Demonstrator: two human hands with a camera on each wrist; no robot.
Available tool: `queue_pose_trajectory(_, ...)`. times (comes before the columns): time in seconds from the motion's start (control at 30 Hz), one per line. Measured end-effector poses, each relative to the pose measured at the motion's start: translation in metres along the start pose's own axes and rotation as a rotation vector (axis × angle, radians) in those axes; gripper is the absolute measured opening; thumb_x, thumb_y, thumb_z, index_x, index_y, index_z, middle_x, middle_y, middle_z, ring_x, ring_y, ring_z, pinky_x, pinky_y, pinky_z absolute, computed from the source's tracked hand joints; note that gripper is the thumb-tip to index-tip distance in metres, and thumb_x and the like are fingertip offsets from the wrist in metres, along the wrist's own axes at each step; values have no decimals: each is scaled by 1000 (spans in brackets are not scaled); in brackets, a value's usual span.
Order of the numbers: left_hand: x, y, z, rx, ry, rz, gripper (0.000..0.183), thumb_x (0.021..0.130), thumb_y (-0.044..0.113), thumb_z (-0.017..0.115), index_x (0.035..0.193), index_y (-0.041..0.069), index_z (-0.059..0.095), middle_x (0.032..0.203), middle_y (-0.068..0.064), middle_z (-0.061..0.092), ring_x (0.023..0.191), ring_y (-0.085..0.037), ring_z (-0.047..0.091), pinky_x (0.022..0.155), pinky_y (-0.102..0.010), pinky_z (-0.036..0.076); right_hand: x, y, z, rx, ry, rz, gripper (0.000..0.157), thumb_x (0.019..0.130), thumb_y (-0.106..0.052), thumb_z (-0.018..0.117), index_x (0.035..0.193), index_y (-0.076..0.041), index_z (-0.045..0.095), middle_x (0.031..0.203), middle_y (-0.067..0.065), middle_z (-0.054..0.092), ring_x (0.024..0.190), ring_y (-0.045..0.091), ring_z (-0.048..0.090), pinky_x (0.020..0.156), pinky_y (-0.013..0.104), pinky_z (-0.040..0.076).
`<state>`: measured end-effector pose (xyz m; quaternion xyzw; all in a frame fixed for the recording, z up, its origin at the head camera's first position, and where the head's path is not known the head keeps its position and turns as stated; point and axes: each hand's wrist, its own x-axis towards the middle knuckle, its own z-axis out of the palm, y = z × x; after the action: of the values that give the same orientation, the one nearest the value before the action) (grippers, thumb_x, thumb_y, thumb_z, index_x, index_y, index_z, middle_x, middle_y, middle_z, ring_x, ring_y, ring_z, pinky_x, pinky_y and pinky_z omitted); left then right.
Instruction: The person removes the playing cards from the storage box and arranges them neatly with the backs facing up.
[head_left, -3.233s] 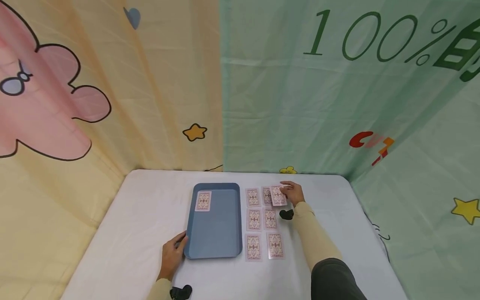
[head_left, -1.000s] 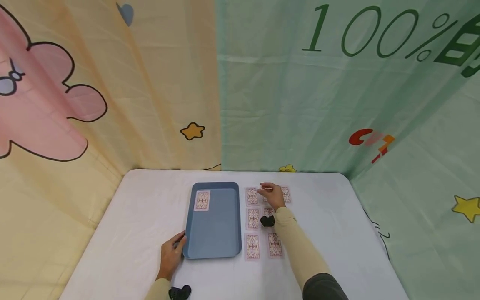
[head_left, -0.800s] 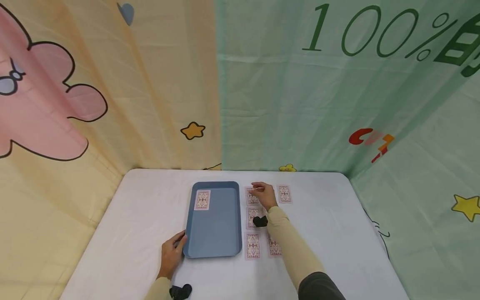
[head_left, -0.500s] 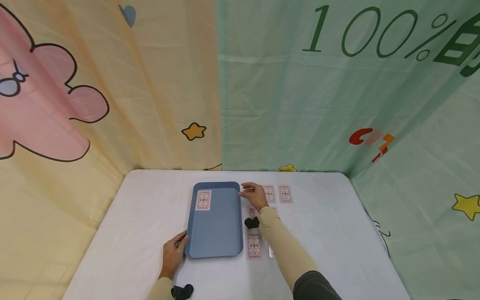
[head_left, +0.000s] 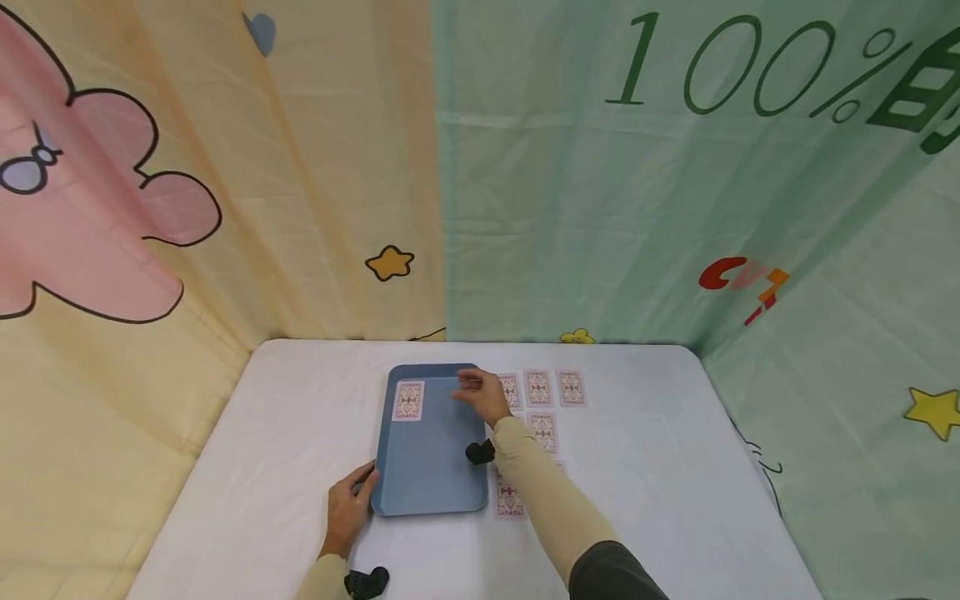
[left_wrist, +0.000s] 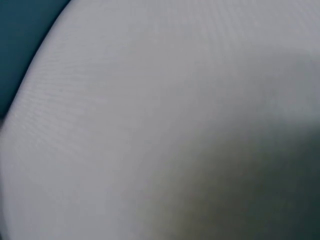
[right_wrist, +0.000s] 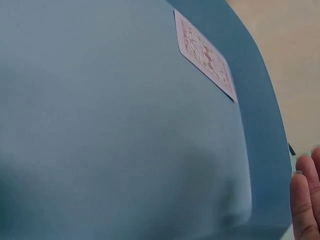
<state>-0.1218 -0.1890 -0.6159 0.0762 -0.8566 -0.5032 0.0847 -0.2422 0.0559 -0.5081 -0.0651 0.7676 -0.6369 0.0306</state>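
A blue tray (head_left: 431, 492) lies on the white table, with one playing card (head_left: 408, 401), back up, in its far left corner. My left hand (head_left: 348, 508) holds the tray's left edge near its front, thumb and fingers at the rim. My right hand (head_left: 482, 396) hovers over the tray's far right corner, nothing between its fingers. In the right wrist view its fingers (right_wrist: 302, 200) extend fairly straight, and the card lies by the tray's far wall. The left wrist view catches only a tray corner and blurred cloth.
Right of the tray, several playing cards lie back up in rows. The far row holds three, including a middle card (head_left: 538, 387) and a right card (head_left: 572, 388). My right sleeve (head_left: 551, 492) covers parts of the nearer rows. Patterned curtains (head_left: 562, 250) stand behind the table.
The right hand set a card down at the far row's right end, released it, then moved left over the cards to the tray. The left hand stays at the tray's edge.
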Motion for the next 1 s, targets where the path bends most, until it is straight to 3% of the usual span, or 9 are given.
queue_pose_trajectory(0.27, -1, 0, -1, -24, 14, 18, 27, 94, 9, 62, 115, -8, 67, 108, -20, 69, 99, -22, 65, 78, -21, 50, 19, 31, 23, -60, 23, 22, 45, 79, 5, 75, 121, 8, 61, 118, 23, 62, 110, 37, 61, 90, 36, 52)
queue_pose_trajectory(0.53, -2, 0, 0, -28, 16, 14, 28, 93, 8, 62, 115, -7, 66, 106, -18, 70, 97, -23, 64, 79, -26, 51, 25, 40, 42, -129, -9, -1, 47, 77, 2, 77, 121, 6, 62, 118, 22, 63, 109, 38, 58, 91, 42, 50)
queue_pose_trajectory(0.87, -1, 1, 0, -7, 24, 45, 26, 92, 8, 63, 113, -7, 68, 100, -16, 71, 92, -22, 65, 74, -25, 51, 36, 51, 59, -213, 9, 102, 51, 73, 2, 80, 121, 3, 63, 121, 17, 63, 108, 34, 57, 91, 42, 48)
queue_pose_trajectory(1.0, -3, 0, 0, -9, 31, 26, 26, 92, 8, 63, 113, -6, 68, 100, -15, 71, 94, -21, 64, 75, -26, 52, 41, 50, 69, -283, -8, 111, 54, 71, -2, 83, 122, 0, 63, 123, 14, 63, 110, 31, 57, 94, 41, 46)
